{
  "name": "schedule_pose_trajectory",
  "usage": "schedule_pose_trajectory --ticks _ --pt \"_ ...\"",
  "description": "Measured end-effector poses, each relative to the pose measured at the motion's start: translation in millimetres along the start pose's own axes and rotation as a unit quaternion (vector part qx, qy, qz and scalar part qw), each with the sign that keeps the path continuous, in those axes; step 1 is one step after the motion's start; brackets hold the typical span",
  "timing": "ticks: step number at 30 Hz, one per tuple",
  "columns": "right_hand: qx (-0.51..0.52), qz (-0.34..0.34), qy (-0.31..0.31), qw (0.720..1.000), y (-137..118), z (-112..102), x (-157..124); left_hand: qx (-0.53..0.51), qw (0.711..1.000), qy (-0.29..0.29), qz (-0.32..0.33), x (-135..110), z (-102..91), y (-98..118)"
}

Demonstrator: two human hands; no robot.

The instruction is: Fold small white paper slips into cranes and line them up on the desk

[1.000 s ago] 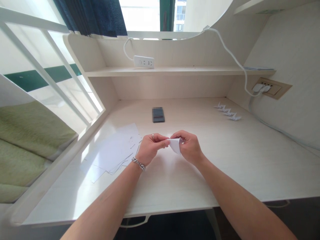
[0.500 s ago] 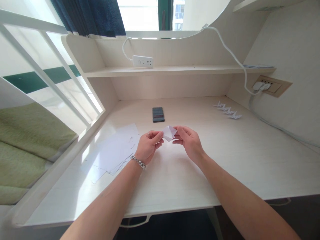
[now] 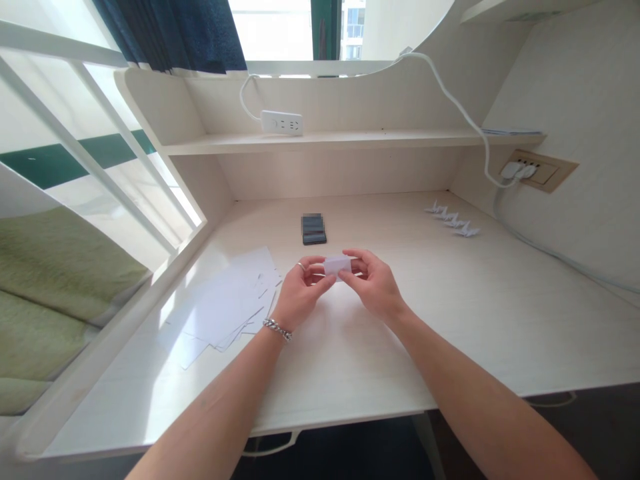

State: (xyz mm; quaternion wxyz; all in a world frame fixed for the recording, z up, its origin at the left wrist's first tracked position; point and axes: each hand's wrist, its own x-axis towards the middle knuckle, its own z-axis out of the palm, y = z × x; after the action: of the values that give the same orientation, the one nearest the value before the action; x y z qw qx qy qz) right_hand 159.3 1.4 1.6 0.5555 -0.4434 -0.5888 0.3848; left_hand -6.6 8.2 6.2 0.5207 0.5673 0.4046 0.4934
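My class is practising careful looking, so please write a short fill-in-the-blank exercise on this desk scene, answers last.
The folded white paper is held by the left hand and the ____ hand.
The silver bracelet circles the ____ wrist.
Of shelf and desktop, the power strip rests on the ____.
Of loose sheets and small folded figures, those nearer the wall socket are the ____.
Missing words: right; left; shelf; small folded figures.

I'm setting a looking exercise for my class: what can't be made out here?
In the head view:
Folded paper: far side, facing away; lower edge, partly behind the right hand.
Phone: upper part, masked by pixelation.
Paper cranes: creases, too small.
Blue curtain: top, cut off by the upper edge.
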Motion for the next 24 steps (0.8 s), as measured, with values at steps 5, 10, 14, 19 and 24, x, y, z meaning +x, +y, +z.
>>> schedule_pose_trajectory --ticks 5,10,14,19,24 --pt "-0.074 -0.039 -0.024 0.996 -4.1 -0.6 -3.3 0.054 0.996 -0.008 0.066 -0.5 -2.3 -3.0" --pt "-0.08 -0.043 -0.015 0.996 -2.1 -1.0 -2.3 0.095 0.994 -0.014 0.056 0.2 -4.8 -6.0" --pt "-0.058 -0.034 -0.003 0.998 -2.2 -0.1 -2.1 0.083 0.995 -0.007 0.063 0.2 -3.9 -4.4" --pt "-0.032 -0.028 0.007 0.999 -3.3 0.9 -2.1 0.036 0.998 -0.002 0.044 -0.6 0.3 -1.9" --pt "-0.029 -0.027 0.016 0.999 -2.7 1.5 -1.6 0.013 0.999 0.001 0.029 -0.3 2.5 -2.3"
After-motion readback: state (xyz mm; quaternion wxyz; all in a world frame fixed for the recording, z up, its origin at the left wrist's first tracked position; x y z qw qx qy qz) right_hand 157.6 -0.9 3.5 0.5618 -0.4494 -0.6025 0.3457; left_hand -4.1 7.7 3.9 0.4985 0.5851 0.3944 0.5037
